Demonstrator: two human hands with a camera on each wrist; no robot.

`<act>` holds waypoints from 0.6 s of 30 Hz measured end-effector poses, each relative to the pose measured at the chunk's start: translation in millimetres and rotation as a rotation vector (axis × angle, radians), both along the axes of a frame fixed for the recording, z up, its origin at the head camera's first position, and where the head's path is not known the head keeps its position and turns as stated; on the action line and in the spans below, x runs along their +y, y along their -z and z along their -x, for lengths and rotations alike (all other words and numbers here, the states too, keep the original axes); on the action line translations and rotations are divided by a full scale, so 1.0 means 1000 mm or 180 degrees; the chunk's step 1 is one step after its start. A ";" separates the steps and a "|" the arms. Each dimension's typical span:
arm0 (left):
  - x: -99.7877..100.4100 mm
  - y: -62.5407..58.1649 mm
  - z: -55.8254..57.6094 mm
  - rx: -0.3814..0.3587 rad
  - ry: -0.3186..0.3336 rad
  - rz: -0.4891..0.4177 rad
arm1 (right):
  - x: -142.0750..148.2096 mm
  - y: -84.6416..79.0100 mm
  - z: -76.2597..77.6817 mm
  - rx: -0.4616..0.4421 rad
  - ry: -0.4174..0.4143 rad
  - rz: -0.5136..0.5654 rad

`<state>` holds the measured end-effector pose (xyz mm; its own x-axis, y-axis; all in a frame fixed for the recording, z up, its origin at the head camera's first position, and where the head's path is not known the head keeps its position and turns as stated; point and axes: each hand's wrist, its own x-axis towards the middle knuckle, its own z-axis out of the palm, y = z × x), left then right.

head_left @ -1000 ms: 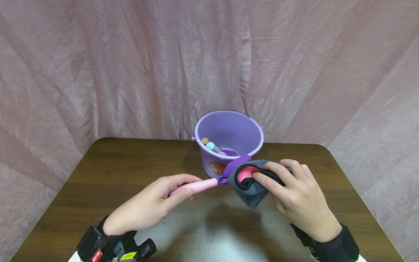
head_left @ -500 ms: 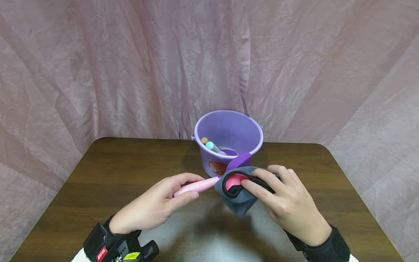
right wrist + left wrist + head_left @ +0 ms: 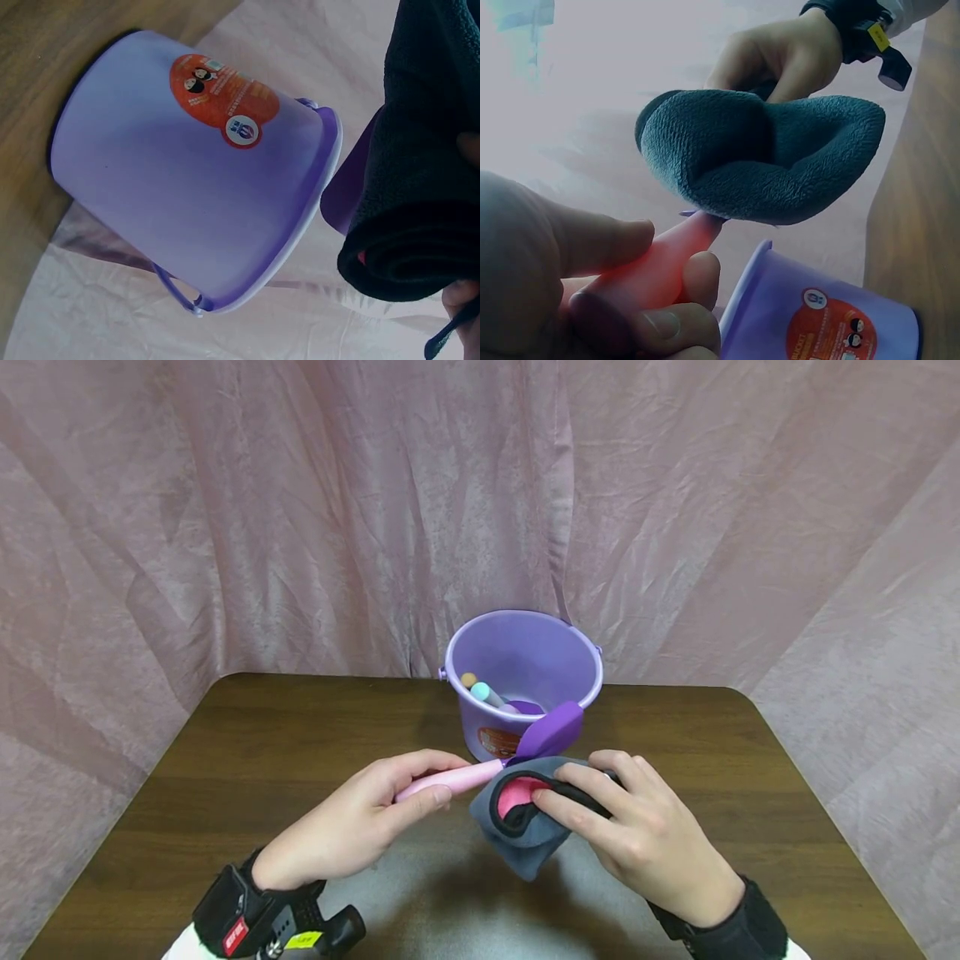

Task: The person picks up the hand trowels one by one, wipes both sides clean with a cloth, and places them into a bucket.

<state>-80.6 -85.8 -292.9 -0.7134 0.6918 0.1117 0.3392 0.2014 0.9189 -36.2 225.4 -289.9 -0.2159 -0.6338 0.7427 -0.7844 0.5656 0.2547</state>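
My left hand (image 3: 348, 827) holds the pink handle of a toy shovel (image 3: 457, 779), thumb on the near side. Its purple blade points up and right, in front of the bucket's rim. My right hand (image 3: 637, 835) grips a rolled grey cloth (image 3: 525, 843) with black edging and a pink inner layer. The cloth lies against the shovel near where handle meets blade; in the left wrist view the cloth (image 3: 757, 165) hides the blade. From the right wrist, the purple blade (image 3: 347, 191) shows partly behind the roll. Both hands are above the table.
A light purple bucket (image 3: 468, 718) with an orange label stands behind the hands at the table's back. Inside it are handle ends, one turquoise (image 3: 481, 692), one tan (image 3: 468, 679), and something dark purple. The brown table (image 3: 300, 718) ends at a pinkish curtain (image 3: 337, 527).
My right hand has moved left and nearer with the cloth, sliding down from the blade toward the handle. More of the purple blade shows. The left hand has barely shifted.
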 end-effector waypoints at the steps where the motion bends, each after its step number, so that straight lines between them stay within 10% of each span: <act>1: 0.000 0.000 0.000 -0.0029 0.0000 -0.0012 | 0.000 0.000 0.000 0.0005 -0.0001 -0.0005; 18: -0.012 -0.010 0.001 0.0220 -0.0083 0.0187 | 0.015 -0.005 0.005 -0.0102 0.0256 0.0197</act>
<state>-81.2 -97.6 -283.4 -0.7233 0.6799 0.1209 0.3952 0.2640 0.8799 -41.0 240.6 -285.3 -0.2883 -0.5667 0.7719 -0.7430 0.6409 0.1929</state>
